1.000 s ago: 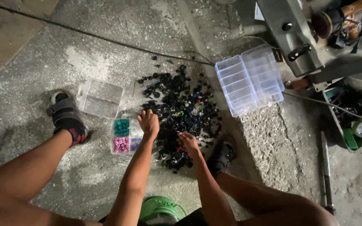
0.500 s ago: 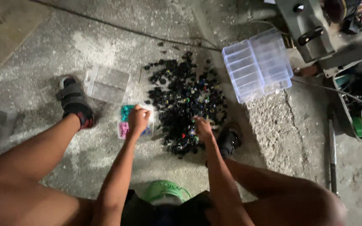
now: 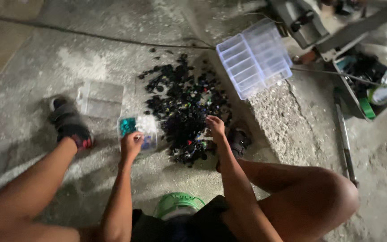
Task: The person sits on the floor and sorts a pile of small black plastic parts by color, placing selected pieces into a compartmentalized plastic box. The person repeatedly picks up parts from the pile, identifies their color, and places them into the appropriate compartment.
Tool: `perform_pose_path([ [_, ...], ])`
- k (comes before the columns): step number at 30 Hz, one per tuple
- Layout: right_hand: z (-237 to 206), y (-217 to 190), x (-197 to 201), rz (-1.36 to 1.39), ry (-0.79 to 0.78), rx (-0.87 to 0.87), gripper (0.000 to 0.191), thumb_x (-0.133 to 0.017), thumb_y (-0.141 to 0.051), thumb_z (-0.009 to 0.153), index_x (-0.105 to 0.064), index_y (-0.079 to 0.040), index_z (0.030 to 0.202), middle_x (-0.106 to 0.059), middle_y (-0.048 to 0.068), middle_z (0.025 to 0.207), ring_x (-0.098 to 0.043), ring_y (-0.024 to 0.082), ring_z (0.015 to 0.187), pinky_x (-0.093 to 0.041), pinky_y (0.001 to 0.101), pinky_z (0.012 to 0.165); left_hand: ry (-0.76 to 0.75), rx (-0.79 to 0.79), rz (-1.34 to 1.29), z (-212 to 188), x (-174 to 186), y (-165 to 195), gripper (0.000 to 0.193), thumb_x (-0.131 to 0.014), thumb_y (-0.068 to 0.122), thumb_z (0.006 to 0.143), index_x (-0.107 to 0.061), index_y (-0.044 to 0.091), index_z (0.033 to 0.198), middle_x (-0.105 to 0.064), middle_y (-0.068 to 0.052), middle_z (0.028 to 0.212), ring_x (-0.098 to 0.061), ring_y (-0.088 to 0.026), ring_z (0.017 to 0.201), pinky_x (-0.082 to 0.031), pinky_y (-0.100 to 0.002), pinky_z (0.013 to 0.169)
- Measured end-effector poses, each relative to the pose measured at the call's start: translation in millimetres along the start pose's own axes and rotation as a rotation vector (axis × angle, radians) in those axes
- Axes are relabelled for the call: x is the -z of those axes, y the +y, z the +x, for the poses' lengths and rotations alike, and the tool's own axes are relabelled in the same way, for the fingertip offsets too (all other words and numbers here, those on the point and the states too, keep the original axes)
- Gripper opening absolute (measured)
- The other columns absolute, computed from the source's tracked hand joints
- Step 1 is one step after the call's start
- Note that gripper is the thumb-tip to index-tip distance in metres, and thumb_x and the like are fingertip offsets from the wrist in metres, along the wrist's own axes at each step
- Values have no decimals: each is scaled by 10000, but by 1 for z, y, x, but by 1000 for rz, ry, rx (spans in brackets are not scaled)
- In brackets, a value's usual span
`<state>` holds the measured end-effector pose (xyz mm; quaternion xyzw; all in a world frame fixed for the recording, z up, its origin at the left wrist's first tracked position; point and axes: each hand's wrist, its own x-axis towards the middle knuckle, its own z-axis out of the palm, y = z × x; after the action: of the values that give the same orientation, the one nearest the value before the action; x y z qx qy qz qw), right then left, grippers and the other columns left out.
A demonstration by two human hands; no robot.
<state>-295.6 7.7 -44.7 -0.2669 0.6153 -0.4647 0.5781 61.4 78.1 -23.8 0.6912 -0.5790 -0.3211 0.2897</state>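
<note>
Mostly unsorted: the dark pile of small pieces (image 3: 184,112) lies just beyond the right hand (image 3: 214,127), whose curled fingers pick at its near edge, grip unclear. The left hand (image 3: 131,144), half a second ago higher, now sits closed-looking over the small compartment box (image 3: 136,127), holding teal and white pieces.

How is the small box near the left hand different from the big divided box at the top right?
The small box holds teal, white and pink pieces; the big divided box looks empty. The small box lies by the left hand, left of the dark pile; the big one lies beyond it, tilted. Both are clear plastic.
</note>
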Motion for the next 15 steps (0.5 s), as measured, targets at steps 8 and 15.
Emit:
perform_pose_path([
  [8,27,-17,-17,-696,289,207,183,-711,-234,875,-813,-148,999,-776,117,854,-741,208,774,-575,359,725,182,17,12,11,-15,-3,190,-737,115,881,-772,96,1067,-743,-128,899,-692,-245,748,-541,-361,693],
  [15,62,-30,-32,-909,189,434,222,-654,-186,870,-816,-176,1022,-749,183,1003,-715,414,903,-574,476,764,169,14,-37,23,-32,-6,139,-718,121,909,-756,56,1025,-754,-119,908,-690,-242,709,-539,-362,665],
])
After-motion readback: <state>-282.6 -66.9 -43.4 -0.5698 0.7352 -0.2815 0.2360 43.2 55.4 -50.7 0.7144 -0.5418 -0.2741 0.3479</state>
